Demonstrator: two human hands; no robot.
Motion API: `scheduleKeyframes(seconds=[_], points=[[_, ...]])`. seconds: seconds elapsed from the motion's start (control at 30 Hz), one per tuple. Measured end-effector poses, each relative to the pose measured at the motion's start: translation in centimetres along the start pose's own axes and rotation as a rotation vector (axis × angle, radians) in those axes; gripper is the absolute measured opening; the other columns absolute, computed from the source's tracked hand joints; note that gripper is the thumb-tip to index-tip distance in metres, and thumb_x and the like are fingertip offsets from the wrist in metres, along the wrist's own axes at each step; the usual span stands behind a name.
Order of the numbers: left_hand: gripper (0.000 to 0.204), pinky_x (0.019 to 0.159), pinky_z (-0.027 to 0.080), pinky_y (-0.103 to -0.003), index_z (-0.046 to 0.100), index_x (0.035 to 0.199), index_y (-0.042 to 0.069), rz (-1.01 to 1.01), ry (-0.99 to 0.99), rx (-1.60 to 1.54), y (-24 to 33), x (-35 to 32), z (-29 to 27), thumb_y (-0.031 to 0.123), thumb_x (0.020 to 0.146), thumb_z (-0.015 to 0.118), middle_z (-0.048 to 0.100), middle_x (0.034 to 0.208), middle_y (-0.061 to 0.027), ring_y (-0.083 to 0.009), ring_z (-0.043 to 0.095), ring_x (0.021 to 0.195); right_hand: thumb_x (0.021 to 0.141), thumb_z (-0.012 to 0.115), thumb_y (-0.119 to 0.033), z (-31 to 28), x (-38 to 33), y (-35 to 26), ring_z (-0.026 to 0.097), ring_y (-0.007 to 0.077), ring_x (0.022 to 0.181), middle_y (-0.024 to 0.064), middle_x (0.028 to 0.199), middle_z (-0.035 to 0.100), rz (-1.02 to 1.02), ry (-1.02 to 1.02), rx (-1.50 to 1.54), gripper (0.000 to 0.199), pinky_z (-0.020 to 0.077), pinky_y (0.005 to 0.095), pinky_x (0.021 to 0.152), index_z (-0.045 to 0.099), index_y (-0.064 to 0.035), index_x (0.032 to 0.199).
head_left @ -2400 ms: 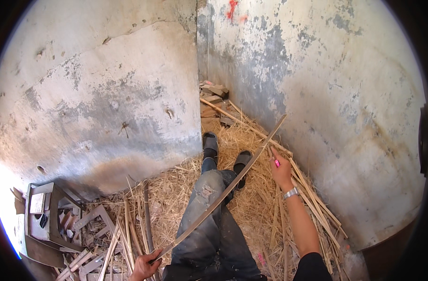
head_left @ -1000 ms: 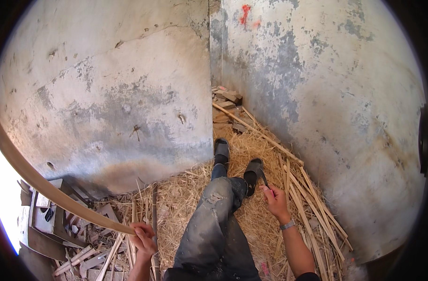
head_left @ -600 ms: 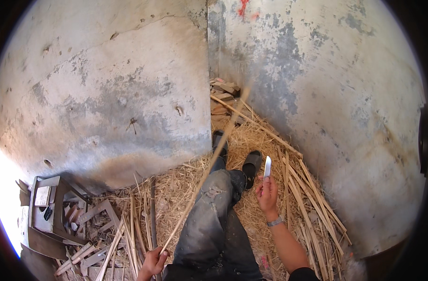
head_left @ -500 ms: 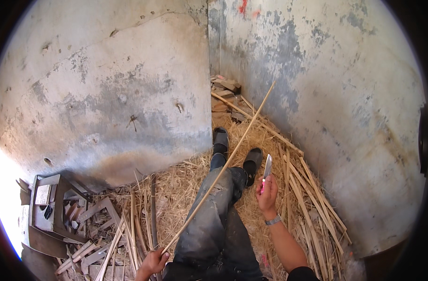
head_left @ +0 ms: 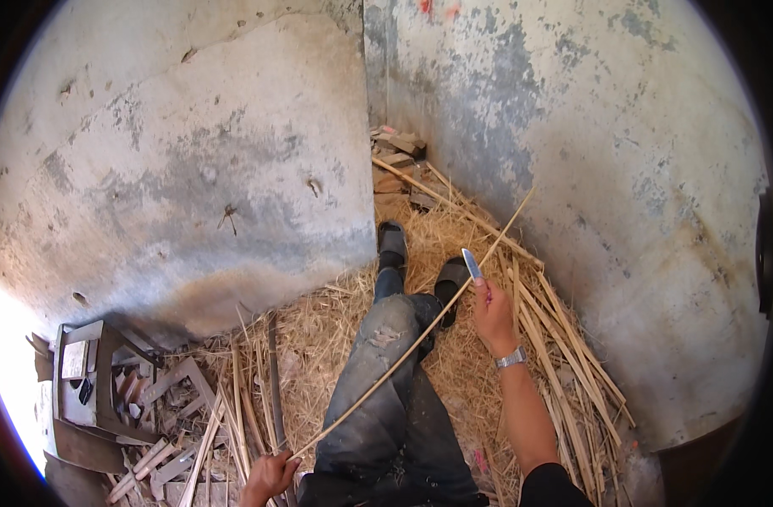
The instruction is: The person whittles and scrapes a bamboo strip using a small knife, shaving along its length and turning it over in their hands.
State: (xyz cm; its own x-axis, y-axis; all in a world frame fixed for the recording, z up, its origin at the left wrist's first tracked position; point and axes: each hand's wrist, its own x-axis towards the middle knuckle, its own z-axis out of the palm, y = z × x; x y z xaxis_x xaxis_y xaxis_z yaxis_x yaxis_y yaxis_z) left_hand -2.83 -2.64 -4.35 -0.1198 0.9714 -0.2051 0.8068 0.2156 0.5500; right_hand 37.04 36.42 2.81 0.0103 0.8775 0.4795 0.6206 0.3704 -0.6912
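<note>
My left hand (head_left: pixel 270 475) is closed round the near end of a long, thin bamboo strip (head_left: pixel 385 376). The strip slants up across my legs, and its far tip reaches toward the right wall. In my right hand (head_left: pixel 494 319) is a knife (head_left: pixel 471 264) with a pink handle, mostly covered by my fingers. Its bright blade points up and a little left, lying at the strip's far half; whether the edge touches the strip I cannot tell. A metal watch sits on my right wrist.
Pale shavings (head_left: pixel 319 359) cover the floor round my feet. Long split strips (head_left: pixel 564 355) lie along the right wall, and more (head_left: pixel 238 406) lie at the left. A worn wooden stool-like frame (head_left: pixel 90 380) stands far left. Bricks (head_left: pixel 396 148) are piled in the corner between peeling walls.
The strip's far end has swung right and down. My right hand has risen slightly with the knife, whose blade now tilts left and meets the strip in view.
</note>
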Motion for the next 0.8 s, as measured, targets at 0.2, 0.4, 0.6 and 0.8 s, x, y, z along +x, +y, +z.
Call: scheduleKeyframes(seconds=[0.2, 0.4, 0.6, 0.8], points=[[0.045, 0.064, 0.054, -0.051, 0.067, 0.134, 0.002, -0.056, -0.047, 0.057, -4.3, -0.3, 3.2, 0.038, 0.109, 0.056, 0.071, 0.080, -0.0247, -0.0411, 0.072, 0.076, 0.113, 0.051, -0.037, -1.1, 4.3, 1.5, 0.053, 0.0381, 0.053, 0.0200, 0.060, 0.053, -0.061, 0.039, -0.121, 0.051, 0.0374, 0.0476, 0.053, 0.062, 0.0024, 0.082], [0.026, 0.058, 0.049, -0.058, 0.065, 0.091, 0.003, 0.080, 0.063, 0.032, -0.6, 0.6, 0.1, 0.026, 0.102, 0.066, 0.061, 0.062, -0.0253, -0.0496, 0.065, 0.064, 0.113, 0.051, -0.038, -0.9, 4.4, 2.6, 0.052, 0.0402, 0.052, 0.0217, 0.060, 0.053, -0.054, 0.033, -0.149, 0.052, 0.0377, 0.0488, 0.052, 0.062, 0.0020, 0.082], [0.025, 0.054, 0.049, -0.057, 0.064, 0.089, 0.003, 0.093, 0.063, 0.054, 0.1, 0.6, -0.5, 0.024, 0.102, 0.066, 0.058, 0.059, -0.0244, -0.0492, 0.063, 0.060, 0.113, 0.052, -0.035, 1.1, 0.1, -0.8, 0.054, 0.0431, 0.054, 0.0244, 0.062, 0.054, -0.059, -0.114, -0.070, 0.049, 0.0387, 0.0487, 0.051, 0.061, 0.0009, 0.081], [0.024, 0.054, 0.051, -0.056, 0.064, 0.091, 0.003, 0.060, 0.112, 0.117, 2.4, 1.0, -0.8, 0.024, 0.101, 0.068, 0.062, 0.060, -0.0243, -0.0478, 0.066, 0.060, 0.113, 0.053, -0.033, 1.7, -3.6, -2.1, 0.057, 0.0450, 0.054, 0.0242, 0.062, 0.057, -0.085, -0.169, -0.046, 0.046, 0.0407, 0.0513, 0.051, 0.061, -0.0004, 0.082]])
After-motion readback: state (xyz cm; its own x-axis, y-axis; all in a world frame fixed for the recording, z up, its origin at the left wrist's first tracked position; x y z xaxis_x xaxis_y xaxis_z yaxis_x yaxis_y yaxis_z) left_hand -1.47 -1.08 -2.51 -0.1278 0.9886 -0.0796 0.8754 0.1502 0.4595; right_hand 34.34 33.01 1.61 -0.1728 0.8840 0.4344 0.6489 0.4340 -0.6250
